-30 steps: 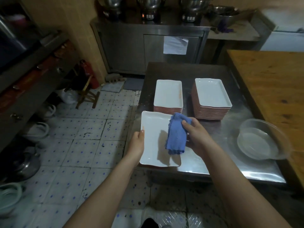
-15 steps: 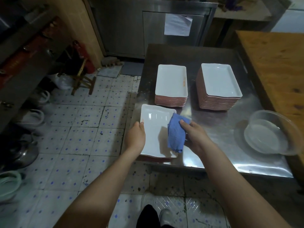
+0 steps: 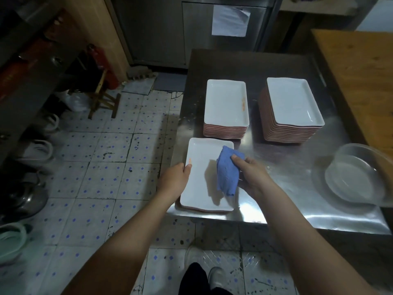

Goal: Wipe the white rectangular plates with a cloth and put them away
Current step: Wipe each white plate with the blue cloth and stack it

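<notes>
White rectangular plate [image 3: 200, 184]: left hand [image 3: 174, 182] grips its rim, right hand [image 3: 251, 175] pinches blue cloth [image 3: 227, 171] over it; wiping judged underway. Two stacks beyond the hands, shorter stack [image 3: 226, 103] and taller stack [image 3: 293, 102]: wiped or pending, cannot tell

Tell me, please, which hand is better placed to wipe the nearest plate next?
The right hand, most likely: it grips the blue cloth directly over the plate, while the left hand holds the plate's left rim and steadies it.
</notes>
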The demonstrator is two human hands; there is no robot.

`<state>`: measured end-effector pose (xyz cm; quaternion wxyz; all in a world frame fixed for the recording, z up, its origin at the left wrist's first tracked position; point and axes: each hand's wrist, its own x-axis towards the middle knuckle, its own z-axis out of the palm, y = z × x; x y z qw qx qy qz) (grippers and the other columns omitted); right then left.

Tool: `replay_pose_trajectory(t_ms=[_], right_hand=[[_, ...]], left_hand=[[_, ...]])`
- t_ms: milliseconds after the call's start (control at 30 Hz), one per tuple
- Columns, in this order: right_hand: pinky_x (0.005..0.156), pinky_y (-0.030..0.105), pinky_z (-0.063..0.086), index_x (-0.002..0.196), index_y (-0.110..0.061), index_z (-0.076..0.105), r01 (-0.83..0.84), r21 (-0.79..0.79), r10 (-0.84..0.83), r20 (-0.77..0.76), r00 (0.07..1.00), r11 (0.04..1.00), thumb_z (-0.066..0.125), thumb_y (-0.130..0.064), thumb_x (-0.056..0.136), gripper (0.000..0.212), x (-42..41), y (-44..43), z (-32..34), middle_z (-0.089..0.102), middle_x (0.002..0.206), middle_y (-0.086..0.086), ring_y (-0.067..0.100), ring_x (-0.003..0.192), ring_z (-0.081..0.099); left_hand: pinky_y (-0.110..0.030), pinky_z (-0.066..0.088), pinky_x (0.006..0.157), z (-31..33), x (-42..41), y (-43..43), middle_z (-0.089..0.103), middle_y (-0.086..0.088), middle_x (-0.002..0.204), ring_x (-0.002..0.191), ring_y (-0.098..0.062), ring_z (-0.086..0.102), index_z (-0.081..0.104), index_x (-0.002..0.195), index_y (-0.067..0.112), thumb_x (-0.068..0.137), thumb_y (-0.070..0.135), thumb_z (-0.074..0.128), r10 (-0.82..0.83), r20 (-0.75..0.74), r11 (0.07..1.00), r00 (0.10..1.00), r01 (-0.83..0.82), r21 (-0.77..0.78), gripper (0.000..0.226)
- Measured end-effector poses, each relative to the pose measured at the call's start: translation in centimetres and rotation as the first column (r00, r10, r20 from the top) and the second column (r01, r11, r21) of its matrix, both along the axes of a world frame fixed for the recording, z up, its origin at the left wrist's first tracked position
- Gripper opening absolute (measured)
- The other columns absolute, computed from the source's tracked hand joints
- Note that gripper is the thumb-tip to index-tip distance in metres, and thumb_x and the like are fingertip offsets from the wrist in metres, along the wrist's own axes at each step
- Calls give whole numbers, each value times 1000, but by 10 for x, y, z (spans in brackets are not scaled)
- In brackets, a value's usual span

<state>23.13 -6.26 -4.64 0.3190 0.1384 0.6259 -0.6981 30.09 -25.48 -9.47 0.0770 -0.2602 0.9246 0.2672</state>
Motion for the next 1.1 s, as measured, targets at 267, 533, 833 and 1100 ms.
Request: replay_pose_trajectory(t_ms=[267, 533, 833, 1100], right_hand=[[54, 26, 53, 108, -2, 61, 53, -71, -57, -54, 997, 996, 61, -16, 90, 23, -39, -15, 21, 72, 84, 9, 17, 73, 70], [58, 30, 52, 111, 2, 56, 138, -66, -143, -80, 987, 988, 64, -8, 88, 26, -85, -29, 35, 66, 97, 19, 26, 82, 65], [66, 29, 53, 108, -6, 59, 100, 30, -95, -133, 987, 994, 69, -15, 85, 27, -159, -34, 32, 71, 99, 12, 24, 89, 69], [56, 24, 53, 101, -10, 61, 84, 10, -82, -95, 992, 996, 67, -15, 87, 16, -201, -21, 30, 73, 88, 7, 18, 77, 71]], left_hand=[[-30, 26, 52, 28, -47, -24, 42, 1, 63, 59, -18, 41, 33, 67, 18, 95, 46, 41, -2, -59, 990, 998, 10, 138, 40], [-30, 35, 64, 47, -142, -26, 52, -3, 77, 72, -20, 48, 43, 79, 16, 93, 42, 47, 169, -147, 924, 975, -105, 367, 29], [-27, 37, 71, 39, -230, -17, 55, -6, 105, 94, -25, 55, 49, 106, 8, 83, 35, 65, 234, -107, 917, 966, -183, 354, 39], [-27, 37, 64, 49, -237, -26, 56, 0, 81, 76, -20, 53, 58, 92, 9, 90, 23, 56, 172, -156, 975, 973, -146, 165, 14]])
